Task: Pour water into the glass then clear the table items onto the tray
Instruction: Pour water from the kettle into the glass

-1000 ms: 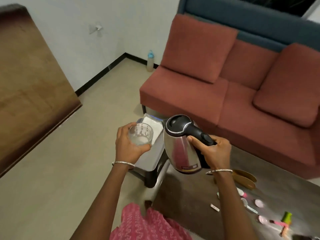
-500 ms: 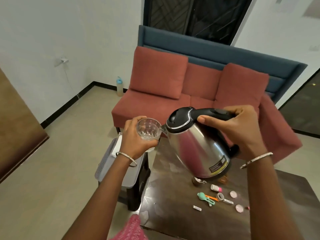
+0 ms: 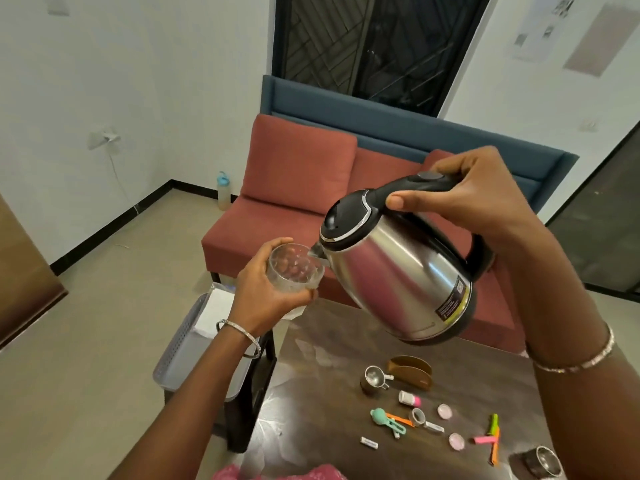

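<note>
My left hand [image 3: 266, 299] wrapped around the glass [image 3: 294, 270] above the table's [image 3: 329, 393] far edge, my right hand [image 3: 485, 199] clenched on the tilted kettle's [image 3: 391, 271] handle, spout at the glass rim, grey tray [image 3: 180, 355] left of the table.

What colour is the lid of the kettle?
Black, with a silver rim; the kettle lid shows best in the head view.

Glass [image 3: 294, 270] base behind left hand [image 3: 266, 299]; tray [image 3: 180, 355] partly under forearm
</note>
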{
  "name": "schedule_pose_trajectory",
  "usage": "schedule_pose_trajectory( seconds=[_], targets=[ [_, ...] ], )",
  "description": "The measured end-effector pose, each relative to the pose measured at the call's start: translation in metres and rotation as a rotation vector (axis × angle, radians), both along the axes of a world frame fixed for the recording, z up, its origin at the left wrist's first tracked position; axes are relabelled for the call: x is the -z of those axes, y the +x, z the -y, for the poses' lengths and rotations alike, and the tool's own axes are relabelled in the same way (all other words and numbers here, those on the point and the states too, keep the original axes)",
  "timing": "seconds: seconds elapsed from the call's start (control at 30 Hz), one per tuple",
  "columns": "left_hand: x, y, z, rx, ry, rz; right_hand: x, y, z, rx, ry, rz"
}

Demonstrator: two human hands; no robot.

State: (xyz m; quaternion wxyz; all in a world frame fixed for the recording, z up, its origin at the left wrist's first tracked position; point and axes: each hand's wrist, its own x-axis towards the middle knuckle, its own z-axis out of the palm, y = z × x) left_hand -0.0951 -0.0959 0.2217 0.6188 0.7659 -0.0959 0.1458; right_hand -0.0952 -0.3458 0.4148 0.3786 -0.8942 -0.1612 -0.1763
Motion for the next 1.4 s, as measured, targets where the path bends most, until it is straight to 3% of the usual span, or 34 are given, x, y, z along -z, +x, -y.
schedule_pose_trajectory(
  seconds=[0.53,1.4],
  targets=[
    [-0.003,-0.012,0.008,-0.024,-0.007,0.057,-0.03,0.01,-0.003,-0.241,-0.064,0.005],
    [-0.001,-0.013,0.001,-0.05,-0.061,0.039,-0.035,0.017,-0.015,-0.272,-0.078,0.006]
  ],
)
